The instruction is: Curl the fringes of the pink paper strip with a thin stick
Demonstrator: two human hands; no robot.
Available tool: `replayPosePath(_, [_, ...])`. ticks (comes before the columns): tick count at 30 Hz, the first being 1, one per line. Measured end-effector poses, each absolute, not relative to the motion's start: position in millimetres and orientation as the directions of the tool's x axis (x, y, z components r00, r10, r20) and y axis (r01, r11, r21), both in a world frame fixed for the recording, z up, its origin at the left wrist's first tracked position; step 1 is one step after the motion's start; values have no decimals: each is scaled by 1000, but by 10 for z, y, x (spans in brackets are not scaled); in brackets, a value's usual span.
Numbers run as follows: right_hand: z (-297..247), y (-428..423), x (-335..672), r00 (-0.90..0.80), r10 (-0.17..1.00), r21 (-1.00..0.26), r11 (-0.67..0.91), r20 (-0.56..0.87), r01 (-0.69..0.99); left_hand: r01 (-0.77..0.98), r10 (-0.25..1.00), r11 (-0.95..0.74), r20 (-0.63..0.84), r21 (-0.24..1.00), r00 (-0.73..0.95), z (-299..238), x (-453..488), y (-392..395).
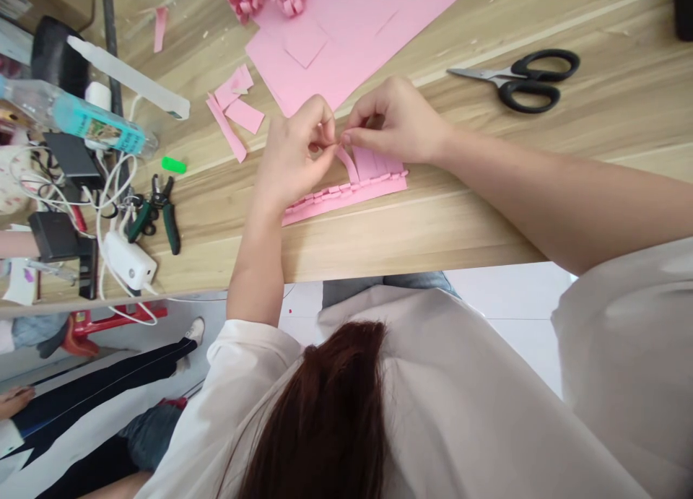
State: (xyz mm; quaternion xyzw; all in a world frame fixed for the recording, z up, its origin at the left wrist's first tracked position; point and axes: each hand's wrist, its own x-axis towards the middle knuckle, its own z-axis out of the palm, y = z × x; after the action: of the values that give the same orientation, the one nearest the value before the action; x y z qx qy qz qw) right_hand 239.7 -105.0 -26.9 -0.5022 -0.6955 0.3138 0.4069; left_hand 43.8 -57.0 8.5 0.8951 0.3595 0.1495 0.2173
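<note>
Black-handled scissors (524,81) on wooden table (460,228); green-handled pliers (155,209) beside white power adapter (128,261).

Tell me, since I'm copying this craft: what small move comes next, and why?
Probably fold the curved pink strip down onto the folded row: the left hand and right hand pinch near its tip, and the strips beside it stand unfolded.

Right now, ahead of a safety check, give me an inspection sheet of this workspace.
surface: wood-grain tabletop, pink scraps lying on it.
job's things: woven pink paper band, cut pink strips, pink sheet.
clutter: black-handled scissors, green-handled pliers, plastic bottle.
hands: left hand and right hand pinching a pink strip at the band.
cables: tangled white cables by a white power adapter.
surroundings: another person's black-trousered leg below the table edge.
</note>
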Motion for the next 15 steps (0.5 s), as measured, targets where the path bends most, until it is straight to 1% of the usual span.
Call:
replayPosePath(8, [-320,-1019,2400,-150,948,-853,319,281,413,574,724,-634,137,518,676,93,440,-571])
replayPosePath(15, [-288,-1041,2397,-158,951,-864,307,265,399,580,738,-620,143,529,659,57,427,-562])
